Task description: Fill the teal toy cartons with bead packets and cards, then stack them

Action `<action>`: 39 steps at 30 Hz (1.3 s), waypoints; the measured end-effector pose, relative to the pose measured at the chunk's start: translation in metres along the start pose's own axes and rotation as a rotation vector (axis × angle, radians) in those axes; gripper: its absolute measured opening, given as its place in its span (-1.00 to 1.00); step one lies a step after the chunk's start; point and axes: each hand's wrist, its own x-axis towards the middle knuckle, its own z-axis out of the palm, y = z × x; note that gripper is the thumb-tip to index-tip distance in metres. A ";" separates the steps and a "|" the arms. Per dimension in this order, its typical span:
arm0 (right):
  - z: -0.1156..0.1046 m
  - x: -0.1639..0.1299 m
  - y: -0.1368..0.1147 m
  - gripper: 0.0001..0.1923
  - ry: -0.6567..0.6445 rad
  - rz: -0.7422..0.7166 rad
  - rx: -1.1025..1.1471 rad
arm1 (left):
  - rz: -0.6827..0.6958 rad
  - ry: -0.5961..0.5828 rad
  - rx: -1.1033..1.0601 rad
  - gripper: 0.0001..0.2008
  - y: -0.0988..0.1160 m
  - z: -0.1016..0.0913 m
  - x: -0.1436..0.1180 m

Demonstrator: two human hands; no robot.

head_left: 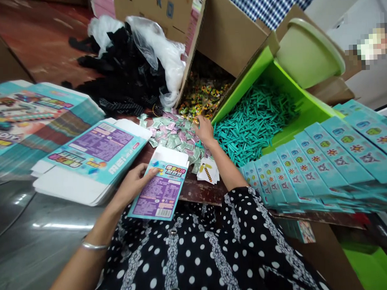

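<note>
The small box (160, 192) in the left hand (133, 185) carries a coloured title, fine print and a barcode, all too blurred to read. The flat boxes (95, 154) beside that hand bear similar unreadable print.

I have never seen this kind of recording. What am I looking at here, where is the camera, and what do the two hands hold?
There is no machine: a person works with bare hands, and one camera on the head looks down at them. The left hand holds a small turquoise and purple cardboard box with its flap open. The right hand reaches into a heap of small pale paper packets on the table. Nearby lie a stack of flat unfolded boxes, a green tray of teal plastic sticks, a carton of coloured beads and a row of finished turquoise boxes.
</note>
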 end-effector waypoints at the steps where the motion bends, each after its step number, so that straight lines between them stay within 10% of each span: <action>1: 0.005 0.014 0.003 -0.49 0.020 0.001 -0.071 | 0.006 -0.001 -0.004 -0.24 -0.002 0.000 0.001; 13: 0.013 0.112 -0.010 -0.35 -0.068 -0.034 -0.417 | 0.046 -0.016 -0.032 -0.36 -0.010 0.000 0.002; 19: -0.033 0.085 -0.028 -0.34 0.157 -0.023 -0.357 | 0.040 -0.030 -0.022 -0.42 -0.014 0.001 0.002; 24: -0.041 0.062 -0.066 -0.60 0.086 -0.222 -0.238 | 0.026 -0.056 -0.044 -0.43 -0.020 0.000 0.004; 33: 0.046 0.143 -0.169 -0.55 0.002 -0.525 -0.371 | 0.037 -0.043 -0.031 -0.48 -0.023 0.002 0.004; 39: 0.103 0.169 -0.201 -0.62 -0.129 -0.417 -0.316 | 0.060 -0.035 -0.026 -0.50 -0.023 0.004 0.005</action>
